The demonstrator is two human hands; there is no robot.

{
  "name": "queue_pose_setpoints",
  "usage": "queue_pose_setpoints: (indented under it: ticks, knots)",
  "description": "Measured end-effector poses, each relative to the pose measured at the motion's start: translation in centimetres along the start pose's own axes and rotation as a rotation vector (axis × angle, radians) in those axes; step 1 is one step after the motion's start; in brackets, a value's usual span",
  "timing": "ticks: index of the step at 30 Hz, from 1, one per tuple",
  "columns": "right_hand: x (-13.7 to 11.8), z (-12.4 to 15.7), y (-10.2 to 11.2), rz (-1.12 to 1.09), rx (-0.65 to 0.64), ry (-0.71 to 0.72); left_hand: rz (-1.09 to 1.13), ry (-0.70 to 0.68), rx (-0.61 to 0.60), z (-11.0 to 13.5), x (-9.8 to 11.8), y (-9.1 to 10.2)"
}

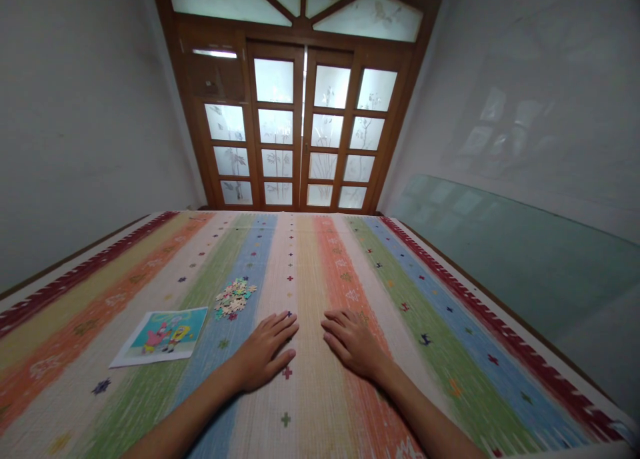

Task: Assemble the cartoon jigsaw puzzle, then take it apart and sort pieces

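Note:
My left hand (266, 352) lies palm down on the striped cloth (313, 392), its fingers stretched out and its thumb apart. Across a narrow gap, my right hand (353, 339) rests palm down too, fingers extended, with nothing under or in it that I can see. A small heap of jigsaw puzzle pieces (235, 297) lies beyond my left hand, to its left. Further left is a flat picture sheet (163, 337) showing a pink and a yellow cartoon figure on a teal ground. Neither hand touches the pieces or the sheet.
The cloth covers a wide flat surface with dark red bands along both sides. At the far end stand wooden doors (303, 132) with frosted panes. A greenish glass-like panel (500, 246) leans by the right wall, and a plain wall (75, 126) rises on the left.

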State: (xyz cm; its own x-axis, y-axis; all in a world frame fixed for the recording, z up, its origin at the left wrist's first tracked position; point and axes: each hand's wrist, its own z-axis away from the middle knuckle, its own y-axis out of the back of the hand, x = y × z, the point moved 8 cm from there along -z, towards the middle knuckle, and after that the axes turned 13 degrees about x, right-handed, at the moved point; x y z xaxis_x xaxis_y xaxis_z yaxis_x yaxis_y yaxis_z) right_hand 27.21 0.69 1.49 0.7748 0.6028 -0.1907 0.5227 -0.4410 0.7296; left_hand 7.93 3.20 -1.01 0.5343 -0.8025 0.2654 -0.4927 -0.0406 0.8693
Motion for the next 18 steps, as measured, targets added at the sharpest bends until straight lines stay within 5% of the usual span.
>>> queue_pose_setpoints:
  ticks: [18]
  knots:
    - [0.21,0.33,0.07,0.004,0.015,-0.002,-0.017,-0.039,0.057,-0.45,0.55,0.60]
